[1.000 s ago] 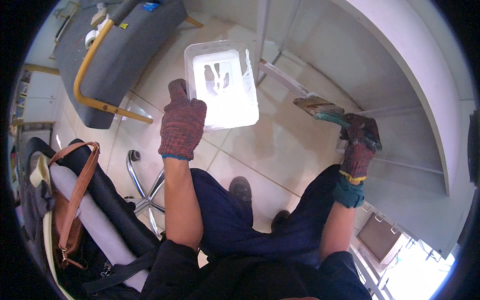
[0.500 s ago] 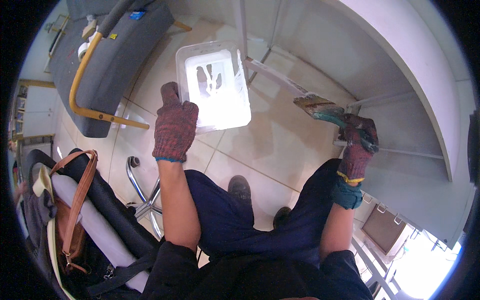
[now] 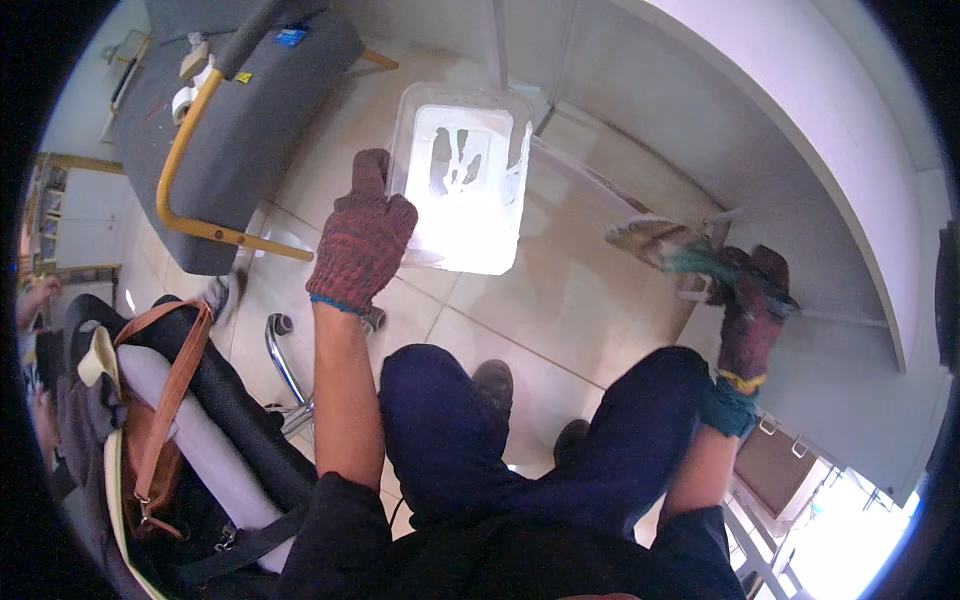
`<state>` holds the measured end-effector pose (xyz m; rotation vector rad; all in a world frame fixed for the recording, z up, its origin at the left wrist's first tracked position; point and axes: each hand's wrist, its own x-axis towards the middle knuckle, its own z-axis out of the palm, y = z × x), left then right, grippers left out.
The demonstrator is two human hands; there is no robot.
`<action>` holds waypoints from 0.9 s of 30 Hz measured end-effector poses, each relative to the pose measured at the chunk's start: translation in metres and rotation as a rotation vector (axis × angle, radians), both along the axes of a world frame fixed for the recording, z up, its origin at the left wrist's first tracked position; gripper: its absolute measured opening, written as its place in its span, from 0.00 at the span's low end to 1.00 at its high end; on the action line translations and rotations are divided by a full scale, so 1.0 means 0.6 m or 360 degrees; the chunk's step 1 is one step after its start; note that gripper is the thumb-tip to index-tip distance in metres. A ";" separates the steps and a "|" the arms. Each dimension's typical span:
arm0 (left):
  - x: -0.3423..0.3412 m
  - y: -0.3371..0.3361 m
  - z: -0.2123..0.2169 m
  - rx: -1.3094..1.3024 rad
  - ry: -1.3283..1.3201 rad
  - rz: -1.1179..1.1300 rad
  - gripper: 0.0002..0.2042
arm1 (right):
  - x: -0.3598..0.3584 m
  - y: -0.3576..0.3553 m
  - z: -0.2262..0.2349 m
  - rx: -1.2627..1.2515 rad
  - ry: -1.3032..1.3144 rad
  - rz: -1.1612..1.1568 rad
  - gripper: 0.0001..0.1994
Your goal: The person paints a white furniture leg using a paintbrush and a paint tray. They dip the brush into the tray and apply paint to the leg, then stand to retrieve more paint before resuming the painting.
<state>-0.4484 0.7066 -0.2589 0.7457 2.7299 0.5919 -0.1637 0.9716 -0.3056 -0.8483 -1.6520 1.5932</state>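
My left hand (image 3: 365,240), in a dark red knitted glove, grips the left side of a clear plastic tub (image 3: 403,125). White paint (image 3: 470,240) coats the tub's inside, with a few darker bare streaks in the middle. On the right, my gloved right hand (image 3: 755,310) is closed round a paintbrush (image 3: 645,240) with a teal part near the hand and worn, paint-stained bristles pointing left. Motion blurs the brush. It is close to a thin rail of the white furniture (image 3: 810,240); whether the bristles touch it I cannot tell.
A grey cushioned seat (image 3: 270,130) with a wooden armrest frame (image 3: 165,185) stands at the far left. Near left, a chair with chrome legs (image 3: 280,355) carries a brown-strapped bag (image 3: 165,400). Tiled floor (image 3: 520,330) lies beneath my knees. Another person's shoe (image 3: 225,292) shows beside the chair.
The tub and my left hand sit further right in the picture. My right hand with the brush has shifted right and slightly down. A shoe has come into view behind the chair.
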 end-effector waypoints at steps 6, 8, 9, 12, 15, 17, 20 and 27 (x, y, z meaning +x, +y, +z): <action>-0.013 -0.038 -0.046 0.0132 -0.0315 0.0114 0.22 | 0.007 -0.029 0.060 0.0258 -0.0087 -0.0088 0.21; -0.012 -0.046 -0.051 0.0138 -0.0339 0.0113 0.22 | 0.019 -0.010 0.050 0.0198 -0.0003 0.0231 0.21; -0.011 -0.051 -0.055 0.0145 -0.0347 0.0114 0.23 | 0.024 -0.009 0.042 0.0196 -0.0048 0.0308 0.21; -0.024 -0.073 -0.089 0.0224 0.0041 -0.0079 0.24 | 0.006 -0.038 0.059 0.0325 -0.0043 0.0472 0.21; -0.010 -0.061 -0.119 0.0374 -0.0130 0.0092 0.23 | -0.010 -0.072 0.056 0.0511 0.0003 0.0551 0.19; 0.004 -0.040 -0.136 0.0385 -0.0115 0.0145 0.20 | -0.025 -0.064 0.083 0.0561 -0.0136 0.0654 0.20; 0.025 -0.034 -0.141 0.0398 -0.0009 0.0230 0.19 | -0.071 -0.081 0.117 0.0357 -0.0125 0.0718 0.22; 0.051 -0.027 -0.147 0.0602 0.0062 0.0232 0.18 | -0.134 -0.120 0.135 0.0405 -0.0179 0.1078 0.15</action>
